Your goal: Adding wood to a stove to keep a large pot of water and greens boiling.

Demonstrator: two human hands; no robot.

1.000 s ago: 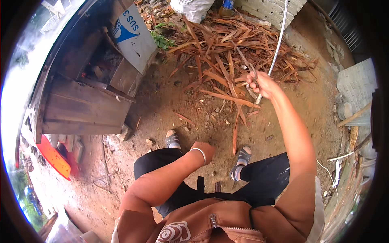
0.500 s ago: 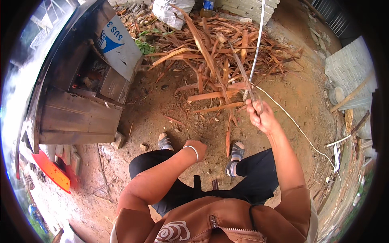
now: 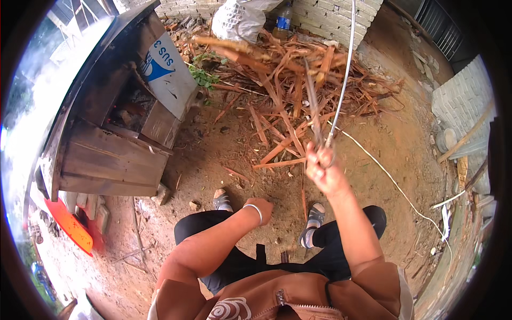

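Observation:
My right hand is closed round the handle end of long, dark metal tongs, held out over a heap of split firewood. Motion blurs the tongs. Near their far end, blurred wood strips lie crosswise above the heap; I cannot tell for sure whether the tongs grip them. My left hand, with a silver bangle at the wrist, is curled into a fist beside my left knee. Nothing shows in it, though its fingers are partly hidden.
On the left stands a box-shaped metal stove, embers glowing in its opening. A white sack and a bottle stand behind the heap. A white tube drops close by my right hand; a white cable crosses the dirt ground.
My right hand and the tongs have come slightly nearer and to the left. Long wood strips at the heap have swung left toward the stove side. The left fist has barely moved.

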